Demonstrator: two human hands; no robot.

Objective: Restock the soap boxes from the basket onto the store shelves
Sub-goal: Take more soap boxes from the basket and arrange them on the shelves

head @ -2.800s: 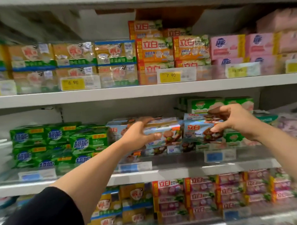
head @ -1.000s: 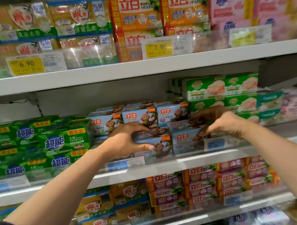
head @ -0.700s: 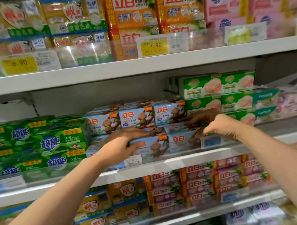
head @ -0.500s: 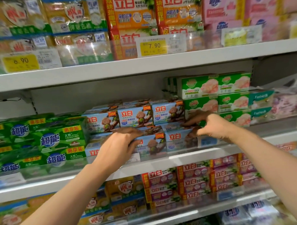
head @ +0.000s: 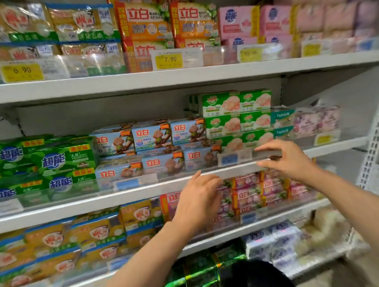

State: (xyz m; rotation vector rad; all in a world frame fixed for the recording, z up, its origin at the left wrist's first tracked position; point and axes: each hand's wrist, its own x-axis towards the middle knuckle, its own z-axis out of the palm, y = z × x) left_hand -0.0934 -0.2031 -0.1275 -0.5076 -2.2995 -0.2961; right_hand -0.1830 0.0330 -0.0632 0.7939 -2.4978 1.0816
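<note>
Both hands empty, fingers spread: left hand (head: 199, 198) and right hand (head: 290, 159) hover near the middle shelf (head: 143, 193); blue soap boxes (head: 154, 151) sit stacked label-forward for display.

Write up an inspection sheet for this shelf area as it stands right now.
Surface: middle shelf, white, clear front rail with price tags.
Job's things: blue soap boxes stacked in two layers on the middle shelf, fronts facing out.
Clutter: nothing seen.
Grippers: left hand open, in front of the shelf edge, holding nothing; right hand open, fingers spread near the rail, holding nothing.
Cables: nothing seen.
Surroundings: green soap packs to the left, green-and-white boxes to the right, orange packs above; the basket is not visible.
</note>
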